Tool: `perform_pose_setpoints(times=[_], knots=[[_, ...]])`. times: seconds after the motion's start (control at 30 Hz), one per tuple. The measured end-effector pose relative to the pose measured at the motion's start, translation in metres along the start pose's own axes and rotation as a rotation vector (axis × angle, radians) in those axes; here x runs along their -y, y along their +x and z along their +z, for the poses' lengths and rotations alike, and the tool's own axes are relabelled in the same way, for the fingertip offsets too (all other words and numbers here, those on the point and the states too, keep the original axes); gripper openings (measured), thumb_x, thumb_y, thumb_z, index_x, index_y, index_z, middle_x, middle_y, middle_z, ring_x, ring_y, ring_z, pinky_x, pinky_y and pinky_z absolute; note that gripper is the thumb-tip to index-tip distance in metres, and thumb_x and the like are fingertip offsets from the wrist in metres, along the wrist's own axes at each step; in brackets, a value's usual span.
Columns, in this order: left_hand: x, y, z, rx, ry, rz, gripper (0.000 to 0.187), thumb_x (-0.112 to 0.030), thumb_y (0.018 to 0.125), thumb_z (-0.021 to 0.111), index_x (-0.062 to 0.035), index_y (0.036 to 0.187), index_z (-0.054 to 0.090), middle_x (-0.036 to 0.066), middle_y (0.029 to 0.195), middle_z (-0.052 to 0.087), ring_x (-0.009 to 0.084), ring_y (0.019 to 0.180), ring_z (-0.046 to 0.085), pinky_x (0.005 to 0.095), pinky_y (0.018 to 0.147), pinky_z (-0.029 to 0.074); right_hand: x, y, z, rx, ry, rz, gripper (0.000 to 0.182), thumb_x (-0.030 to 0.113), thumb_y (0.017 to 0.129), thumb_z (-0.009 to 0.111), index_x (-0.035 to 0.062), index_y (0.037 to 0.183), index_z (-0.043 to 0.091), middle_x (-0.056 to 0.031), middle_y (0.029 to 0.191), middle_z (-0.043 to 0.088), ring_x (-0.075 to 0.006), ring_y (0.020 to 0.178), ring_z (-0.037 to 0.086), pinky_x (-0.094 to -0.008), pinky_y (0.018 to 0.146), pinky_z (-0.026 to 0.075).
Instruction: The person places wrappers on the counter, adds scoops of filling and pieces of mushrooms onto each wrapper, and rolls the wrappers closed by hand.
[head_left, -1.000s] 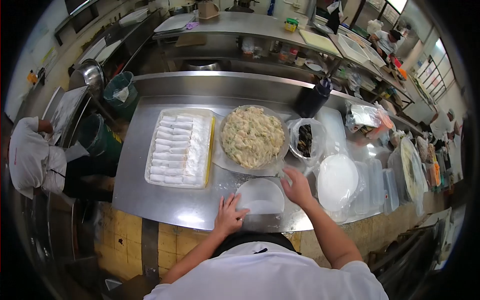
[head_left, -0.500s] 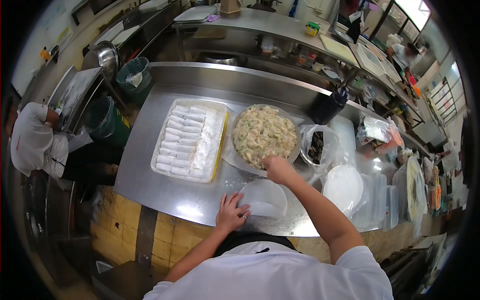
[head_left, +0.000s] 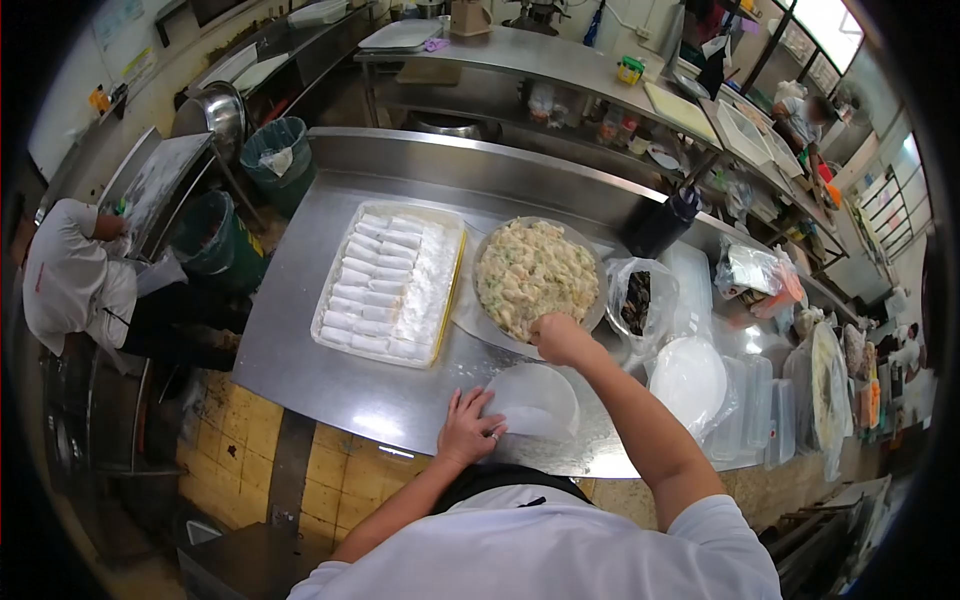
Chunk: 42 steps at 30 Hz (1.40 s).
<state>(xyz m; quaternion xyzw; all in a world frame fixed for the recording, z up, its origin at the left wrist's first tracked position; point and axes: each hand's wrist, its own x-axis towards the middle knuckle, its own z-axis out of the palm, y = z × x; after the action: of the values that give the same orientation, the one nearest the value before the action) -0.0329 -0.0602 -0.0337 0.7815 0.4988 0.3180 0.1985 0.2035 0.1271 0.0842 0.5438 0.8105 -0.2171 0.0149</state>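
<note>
My left hand [head_left: 470, 428] rests on the steel table with its fingers apart, fingertips at the left edge of a round white translucent wrapper [head_left: 540, 395]. My right hand [head_left: 560, 338] is closed at the near rim of a wide bowl of pale, chunky filling with green bits [head_left: 535, 275]. Whatever its fingers hold is hidden. Left of the bowl is a white tray [head_left: 322, 300] with a yellow right edge. White rolls [head_left: 370, 285] lie in it in two columns, beside a strip of white powder [head_left: 428, 285].
Right of the bowl are a plastic-lined bowl of dark pieces [head_left: 637, 300], a dark bottle [head_left: 665, 220], a stack of white rounds [head_left: 687, 380] and plastic containers [head_left: 750, 400]. A person in white [head_left: 75, 270] is at the far left near green bins [head_left: 205, 240]; others stand at right.
The view has shifted slightly, so the table sits a little lower and further right. Both hands stay at nearly the same places, by the wrapper and at the bowl's near rim.
</note>
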Motion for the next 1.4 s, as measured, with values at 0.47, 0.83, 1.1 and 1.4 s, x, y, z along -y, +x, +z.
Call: perform_pose_setpoints(times=[0.47, 0.83, 1.1, 1.4], knots=[[0.003, 0.0, 0.002, -0.004, -0.036, -0.012, 0.025, -0.033, 0.083, 0.089, -0.0181, 0.102, 0.085, 0.01, 0.146, 0.068, 0.0347, 0.146, 0.055, 0.0652, 0.127, 0.032, -0.006, -0.073, 0.011, 0.159, 0.874, 0.152, 0.023, 0.022, 0.103, 0.075, -0.0003, 0.104, 0.081, -0.0039, 0.091, 0.077, -0.0114, 0.084, 0.069, -0.033, 0.079, 0.057], [0.005, 0.0, 0.004, 0.003, -0.039, -0.022, 0.029, -0.031, 0.08, 0.089, -0.0164, 0.105, 0.084, 0.01, 0.146, 0.068, 0.0341, 0.148, 0.053, 0.0645, 0.128, 0.03, 0.044, -0.141, 0.128, -0.313, 0.109, -0.162, 0.016, 0.015, 0.083, 0.082, 0.0084, 0.097, 0.079, -0.0097, 0.095, 0.07, -0.0363, 0.097, 0.068, -0.048, 0.09, 0.058], [0.004, 0.0, 0.002, 0.015, -0.047, -0.022, 0.031, -0.033, 0.081, 0.089, -0.0155, 0.106, 0.085, 0.011, 0.147, 0.068, 0.0351, 0.149, 0.052, 0.0643, 0.128, 0.03, 0.024, -0.152, 0.141, -0.284, 0.104, -0.133, 0.015, 0.011, 0.084, 0.08, 0.0078, 0.099, 0.08, -0.0116, 0.094, 0.07, -0.035, 0.096, 0.069, -0.0465, 0.085, 0.059], [0.003, 0.001, 0.002, 0.008, -0.046, -0.012, 0.029, -0.033, 0.083, 0.088, -0.016, 0.105, 0.084, 0.011, 0.147, 0.067, 0.0361, 0.149, 0.053, 0.0655, 0.128, 0.03, 0.026, -0.161, 0.122, -0.324, 0.269, 0.087, 0.032, 0.012, 0.083, 0.079, 0.0058, 0.114, 0.078, -0.0178, 0.109, 0.067, -0.041, 0.104, 0.068, -0.0486, 0.091, 0.059]])
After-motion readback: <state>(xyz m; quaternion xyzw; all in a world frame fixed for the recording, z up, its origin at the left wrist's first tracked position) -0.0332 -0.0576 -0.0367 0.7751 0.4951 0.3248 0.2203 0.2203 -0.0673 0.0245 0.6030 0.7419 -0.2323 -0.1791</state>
